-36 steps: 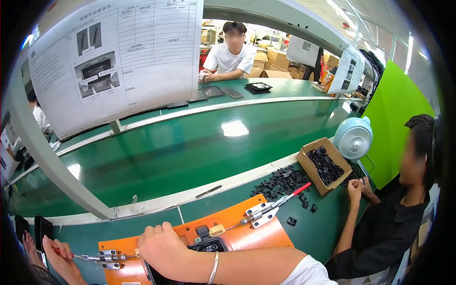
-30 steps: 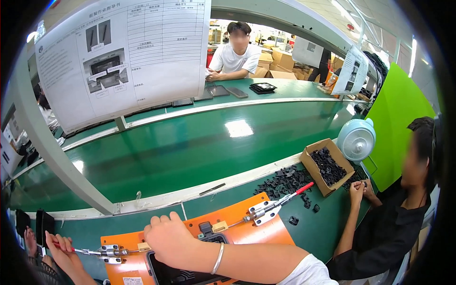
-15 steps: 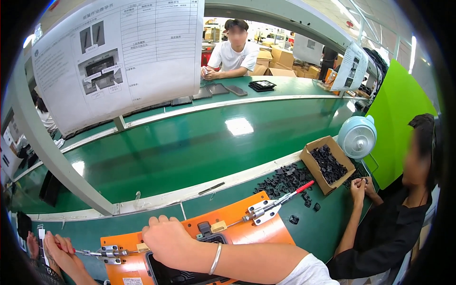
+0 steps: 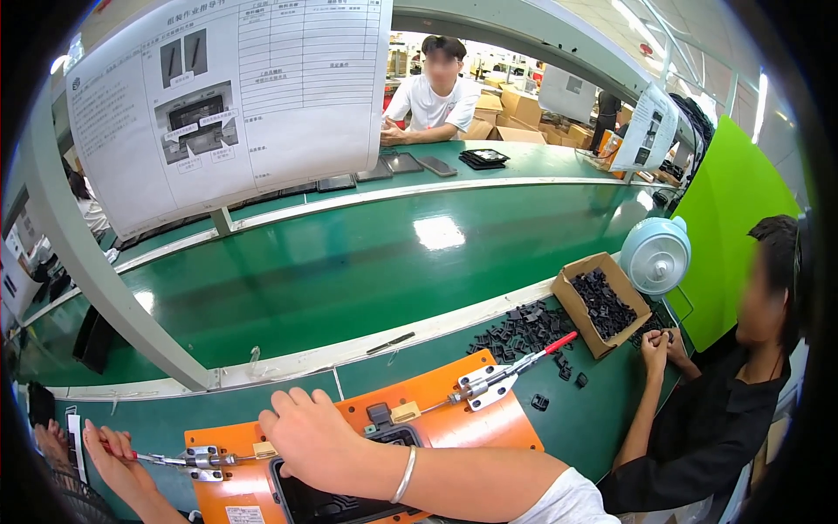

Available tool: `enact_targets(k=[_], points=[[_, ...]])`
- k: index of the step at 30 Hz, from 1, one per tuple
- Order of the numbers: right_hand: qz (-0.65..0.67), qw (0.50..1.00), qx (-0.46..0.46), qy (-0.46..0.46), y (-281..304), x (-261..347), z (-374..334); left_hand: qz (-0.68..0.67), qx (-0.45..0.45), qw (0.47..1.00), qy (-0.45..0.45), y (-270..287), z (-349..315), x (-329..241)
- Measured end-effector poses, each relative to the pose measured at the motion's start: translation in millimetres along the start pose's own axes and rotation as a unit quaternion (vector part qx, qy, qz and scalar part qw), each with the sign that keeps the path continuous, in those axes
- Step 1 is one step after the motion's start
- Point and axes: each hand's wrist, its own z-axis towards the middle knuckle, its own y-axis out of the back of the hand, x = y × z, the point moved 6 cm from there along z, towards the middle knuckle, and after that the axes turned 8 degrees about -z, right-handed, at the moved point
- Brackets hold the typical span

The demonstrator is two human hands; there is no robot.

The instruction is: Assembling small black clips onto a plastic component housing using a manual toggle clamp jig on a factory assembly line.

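Observation:
An orange fixture plate (image 4: 476, 427) lies on the bench, holding an open black plastic housing (image 4: 327, 505). My right hand (image 4: 319, 438) is closed at the housing's upper left corner, knuckles up, and my forearm crosses over the housing. What its fingers hold, if anything, is hidden. At the left, my left hand (image 4: 122, 467) has its fingers about the red handle of the left toggle clamp (image 4: 205, 463). The right toggle clamp (image 4: 485, 386) has a long red handle pointing up and right; its tan block (image 4: 405, 413) sits against the housing beside a small black cap (image 4: 379, 416).
Loose black plastic parts (image 4: 524, 332) lie by a cardboard box (image 4: 602, 306) filled with more. A pale blue fan (image 4: 656, 255) stands behind it. One co-worker (image 4: 716, 419) sits at my right, another (image 4: 436, 96) across the green belt (image 4: 375, 253). A metal post (image 4: 131, 323) rises at left.
My right hand has shifted slightly right at the housing's corner. My left hand's fingers are a little more raised around the clamp handle. The whole view has shifted a little.

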Motion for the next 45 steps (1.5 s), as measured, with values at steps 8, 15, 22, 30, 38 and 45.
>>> enact_targets(k=[8, 15, 22, 30, 38, 45], points=[[0.084, 0.996, 0.009, -0.013, -11, -16, 5, -0.029, 0.003, 0.999, 0.019, 1, -1, 6], [0.111, 0.993, 0.034, -0.034, -12, -21, 13, -0.021, 0.006, 1.0, 0.003, 0, -5, -3], [0.133, 0.988, 0.042, -0.061, -12, -32, 16, -0.024, 0.029, 0.999, 0.016, -18, -15, -4], [0.129, 0.988, 0.045, -0.07, -11, -32, 18, -0.012, 0.036, 0.999, 0.01, -28, -21, -11], [0.141, 0.99, 0.001, -0.013, -8, -29, 13, 0.025, 0.077, 0.997, -0.005, -26, -20, -14], [0.094, 0.995, 0.035, 0.019, -9, -23, 14, 0.018, 0.093, 0.996, -0.006, -28, -17, -12]])
